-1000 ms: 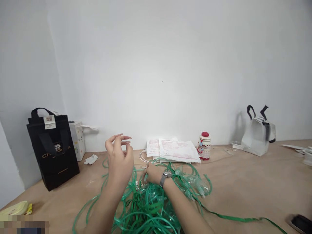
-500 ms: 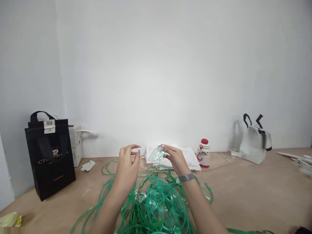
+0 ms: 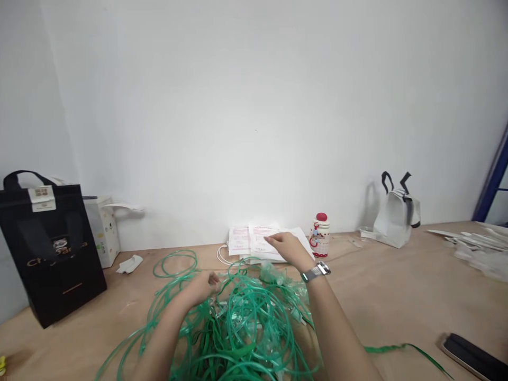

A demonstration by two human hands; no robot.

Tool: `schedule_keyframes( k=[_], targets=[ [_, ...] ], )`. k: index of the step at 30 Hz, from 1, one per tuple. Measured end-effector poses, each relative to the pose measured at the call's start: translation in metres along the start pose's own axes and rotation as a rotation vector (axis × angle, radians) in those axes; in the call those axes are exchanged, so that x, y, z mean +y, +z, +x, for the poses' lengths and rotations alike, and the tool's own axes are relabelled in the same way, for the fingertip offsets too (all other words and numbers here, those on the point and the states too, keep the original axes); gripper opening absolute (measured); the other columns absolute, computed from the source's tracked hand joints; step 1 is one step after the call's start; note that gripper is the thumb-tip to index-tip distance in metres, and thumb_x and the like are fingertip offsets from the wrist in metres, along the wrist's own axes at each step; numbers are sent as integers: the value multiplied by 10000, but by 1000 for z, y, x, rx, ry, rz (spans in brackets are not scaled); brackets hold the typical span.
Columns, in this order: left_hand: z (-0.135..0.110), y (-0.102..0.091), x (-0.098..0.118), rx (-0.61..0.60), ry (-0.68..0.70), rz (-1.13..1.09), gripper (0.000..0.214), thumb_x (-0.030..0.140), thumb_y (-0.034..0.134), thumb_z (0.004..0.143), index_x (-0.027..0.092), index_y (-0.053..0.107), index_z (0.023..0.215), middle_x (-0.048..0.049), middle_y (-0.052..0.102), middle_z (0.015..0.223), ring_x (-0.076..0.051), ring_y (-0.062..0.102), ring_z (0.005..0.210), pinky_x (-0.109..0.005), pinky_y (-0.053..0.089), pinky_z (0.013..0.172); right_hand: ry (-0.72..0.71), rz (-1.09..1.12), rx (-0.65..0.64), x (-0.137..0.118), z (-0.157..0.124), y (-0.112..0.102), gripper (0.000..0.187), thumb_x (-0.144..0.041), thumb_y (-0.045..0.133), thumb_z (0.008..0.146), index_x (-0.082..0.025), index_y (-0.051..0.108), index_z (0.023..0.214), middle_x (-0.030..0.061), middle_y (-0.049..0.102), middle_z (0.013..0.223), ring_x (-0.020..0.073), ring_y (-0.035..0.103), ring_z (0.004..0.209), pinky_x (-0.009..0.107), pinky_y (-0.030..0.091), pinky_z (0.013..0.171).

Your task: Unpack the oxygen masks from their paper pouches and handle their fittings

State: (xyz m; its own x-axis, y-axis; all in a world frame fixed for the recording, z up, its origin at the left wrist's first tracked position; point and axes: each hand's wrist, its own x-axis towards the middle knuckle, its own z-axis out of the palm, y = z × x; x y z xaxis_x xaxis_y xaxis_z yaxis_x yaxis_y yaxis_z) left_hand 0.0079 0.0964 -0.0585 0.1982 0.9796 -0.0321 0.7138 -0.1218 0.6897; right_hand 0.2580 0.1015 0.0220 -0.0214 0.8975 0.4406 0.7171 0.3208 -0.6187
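A tangled heap of green tubing (image 3: 254,307) with green elastic straps (image 3: 210,338) and clear plastic parts lies right in front of me. At its left side, my left hand (image 3: 203,288) has its fingers curled in above the coils; what they hold, if anything, is hidden. Over the heap's far edge is my right hand (image 3: 291,248), fingertips pressed together and nothing visible between them, in front of printed white paper packets (image 3: 239,241). A translucent green mask (image 3: 272,273) rests on the tubing just below that hand.
On the left stand a black paper bag (image 3: 51,264) and a white box (image 3: 105,233), with a crumpled tissue (image 3: 129,264) nearby. A red-topped bottle (image 3: 319,236) and a white bag (image 3: 395,217) stand by the wall. A black case (image 3: 476,357) lies front right.
The mask has left my right hand and lies on the heap. My left hand has dropped from the air to the tubing, its fingers now curled in. The view has shifted right.
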Motion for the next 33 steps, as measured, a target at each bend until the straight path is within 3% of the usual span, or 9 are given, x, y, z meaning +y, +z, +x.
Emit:
schedule_keyframes(
  k=[4,9,14,19,22,25,27,29,33],
  targets=[
    [19,21,-32,-39,-99,18,305,321,545,857,160,538,1117,-64,586,1106,-181,600,923,-387,515,775,-26,-110,-256,5,4,36,166,-200,575,801,-135,719,751,67,715,767,208,655,811,284,467,731],
    [23,32,-37,-42,-136,41,311,330,547,854,159,542,1113,-62,586,1111,-190,597,935,-397,508,789,-62,-214,-472,4,-1,89,182,-274,541,883,-149,640,970,55,667,1003,174,618,940,385,466,868],
    [23,22,-32,43,-100,-5,302,330,545,856,157,545,1104,-61,593,1093,-181,602,915,-389,512,777,-69,-316,-573,-2,-7,99,229,-312,560,872,-149,613,1023,56,647,1023,183,612,939,403,473,859],
    [14,-10,-13,310,5,-91,243,315,576,834,138,575,1001,-46,613,996,-166,601,865,-375,499,771,-69,-402,-473,-25,-10,66,187,-264,578,838,-129,688,907,106,686,919,227,633,876,362,471,777],
    [-10,-42,13,508,118,-177,300,353,638,751,112,570,916,-67,607,916,-190,593,842,-355,480,772,-153,-402,-378,-46,-18,43,229,-245,519,856,-133,708,920,149,673,991,263,610,947,340,435,793],
    [-44,-77,49,627,278,-285,399,480,543,770,154,541,1001,-52,606,945,-167,598,818,-305,478,752,-292,-359,-377,-68,-34,37,266,-282,462,891,-188,689,993,93,661,1035,208,598,968,278,414,825],
    [-66,-96,69,655,350,-326,414,511,521,772,169,533,1004,-35,600,925,-147,602,782,-287,476,738,-370,-347,-428,-78,-48,44,245,-337,498,877,-229,688,989,60,659,1034,186,600,946,257,417,823],
    [-86,-111,81,638,360,-311,432,522,554,742,169,544,991,-26,599,868,-152,606,734,-297,476,701,-415,-376,-472,-83,-64,55,226,-365,567,837,-225,696,958,76,652,1040,226,584,978,316,406,870],
    [-129,-117,61,542,203,-219,563,560,602,664,197,484,1078,13,580,776,-175,624,656,-319,480,636,-439,-515,-435,-81,-97,70,244,-296,587,832,-122,678,976,203,592,1122,360,475,1118,538,276,970]
  ],
)
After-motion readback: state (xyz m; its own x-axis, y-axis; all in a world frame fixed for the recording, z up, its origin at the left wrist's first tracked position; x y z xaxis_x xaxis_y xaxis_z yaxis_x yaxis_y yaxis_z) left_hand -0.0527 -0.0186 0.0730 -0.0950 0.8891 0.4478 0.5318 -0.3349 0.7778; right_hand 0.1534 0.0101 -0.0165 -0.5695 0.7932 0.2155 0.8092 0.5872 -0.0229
